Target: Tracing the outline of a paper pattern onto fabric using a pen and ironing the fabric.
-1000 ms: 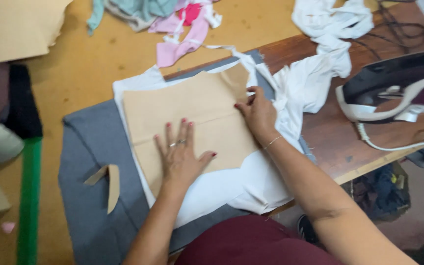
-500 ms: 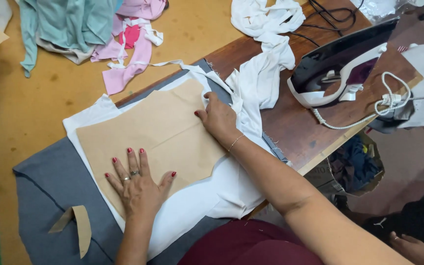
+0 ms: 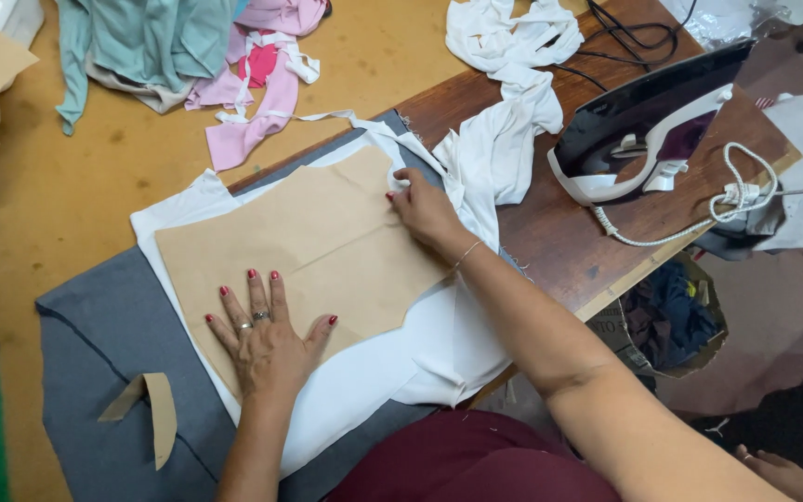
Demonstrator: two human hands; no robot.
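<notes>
Both hands press a tan paper pattern piece [image 3: 299, 246] lying on white fabric [image 3: 374, 381]. Nearest, the left hand [image 3: 267, 339] lies flat, fingers spread, on the pattern's near left end. Farther right, the right hand [image 3: 425, 209] pinches the pattern's far right edge with its fingertips. The pattern's long axis runs near left to far right between them. Beneath is a grey cloth [image 3: 95, 335] on a brown wooden table [image 3: 559, 232]; a dark iron [image 3: 643, 125] sits far right.
</notes>
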